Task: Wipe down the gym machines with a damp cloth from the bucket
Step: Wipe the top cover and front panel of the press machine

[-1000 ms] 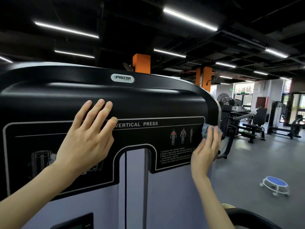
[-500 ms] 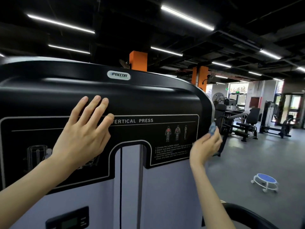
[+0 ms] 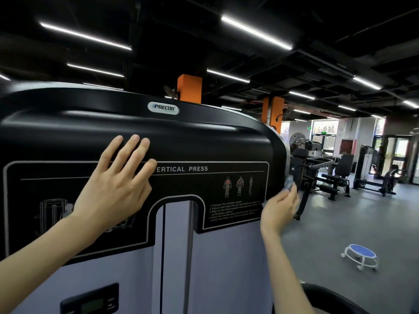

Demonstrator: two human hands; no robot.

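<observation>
Left hand (image 3: pixel 113 191) on the machine (image 3: pixel 204 141) panel; stool (image 3: pixel 361 257) on floor to its right.

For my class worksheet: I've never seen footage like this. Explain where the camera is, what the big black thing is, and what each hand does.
The camera is worn on a person's head, so both arms reach in from below. The black thing is the cover of a Precor vertical press machine, printed with instructions. The left hand rests flat and open on it. The right hand grips a small blue cloth by the cover's right edge. A blue-topped stool stands on the floor beyond.
</observation>
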